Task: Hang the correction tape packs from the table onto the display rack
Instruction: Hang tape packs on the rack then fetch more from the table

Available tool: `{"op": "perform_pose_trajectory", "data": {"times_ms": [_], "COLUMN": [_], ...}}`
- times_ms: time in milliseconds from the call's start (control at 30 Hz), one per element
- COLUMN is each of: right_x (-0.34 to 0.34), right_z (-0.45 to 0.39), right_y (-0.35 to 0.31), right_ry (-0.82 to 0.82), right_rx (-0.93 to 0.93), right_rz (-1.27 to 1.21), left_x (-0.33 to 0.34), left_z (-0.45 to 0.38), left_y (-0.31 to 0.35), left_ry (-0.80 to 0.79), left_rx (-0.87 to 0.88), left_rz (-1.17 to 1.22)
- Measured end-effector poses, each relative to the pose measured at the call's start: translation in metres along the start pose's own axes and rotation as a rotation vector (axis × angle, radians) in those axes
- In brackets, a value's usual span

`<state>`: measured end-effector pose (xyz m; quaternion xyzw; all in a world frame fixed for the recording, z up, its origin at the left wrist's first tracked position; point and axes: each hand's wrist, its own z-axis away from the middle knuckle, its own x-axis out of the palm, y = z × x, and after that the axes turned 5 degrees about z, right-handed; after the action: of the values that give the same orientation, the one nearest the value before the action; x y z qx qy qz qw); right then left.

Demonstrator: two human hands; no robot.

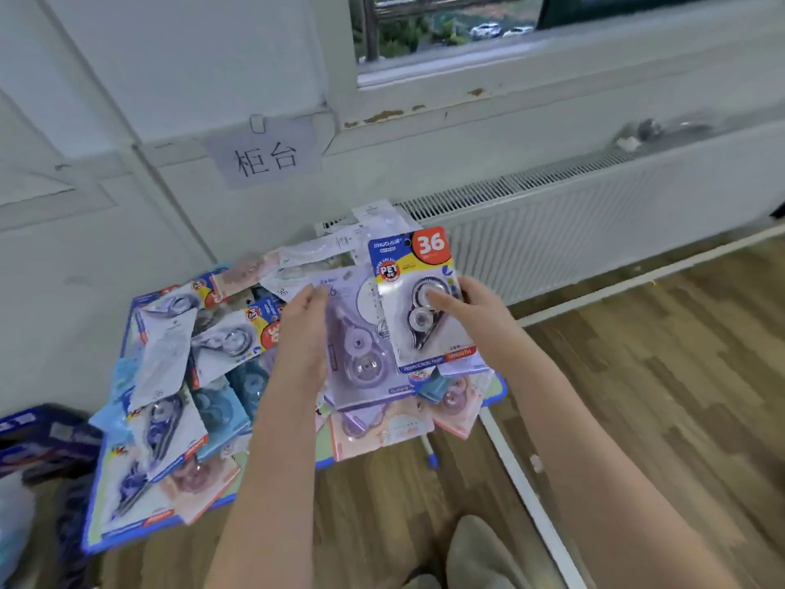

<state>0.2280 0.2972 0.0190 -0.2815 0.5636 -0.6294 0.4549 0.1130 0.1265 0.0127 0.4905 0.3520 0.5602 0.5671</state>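
Right hand [471, 308]: fingers curled round the right edge of a blue-and-white carded pack [424, 299], thumb pressed on its clear, glossy blister; red "36" badge at top. Left hand [303, 333]: fingers nearly straight, resting along the left edge of a lilac pack [361, 346]; grip cannot be told. Both packs held above the far right corner of the blue-rimmed table [97, 533], which carries a loose heap of flat packs [178, 376]

You get soft, even daylight from the window [446, 31]; edges bow and smear, and the whole view is slightly blurred.
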Motion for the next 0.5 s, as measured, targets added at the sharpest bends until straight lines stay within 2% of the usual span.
{"op": "perform_pose_trajectory", "data": {"times_ms": [267, 500], "right_x": [-0.081, -0.160], "right_z": [0.131, 0.308], "right_y": [-0.012, -0.017], "right_ry": [0.502, 1.021], "right_rx": [-0.046, -0.148], "right_rz": [-0.178, -0.111], "left_x": [0.104, 0.204], "left_z": [0.067, 0.235], "left_y": [0.019, 0.023], "left_ry": [-0.510, -0.969], "left_rx": [0.138, 0.158], "left_rz": [0.003, 0.139]}}
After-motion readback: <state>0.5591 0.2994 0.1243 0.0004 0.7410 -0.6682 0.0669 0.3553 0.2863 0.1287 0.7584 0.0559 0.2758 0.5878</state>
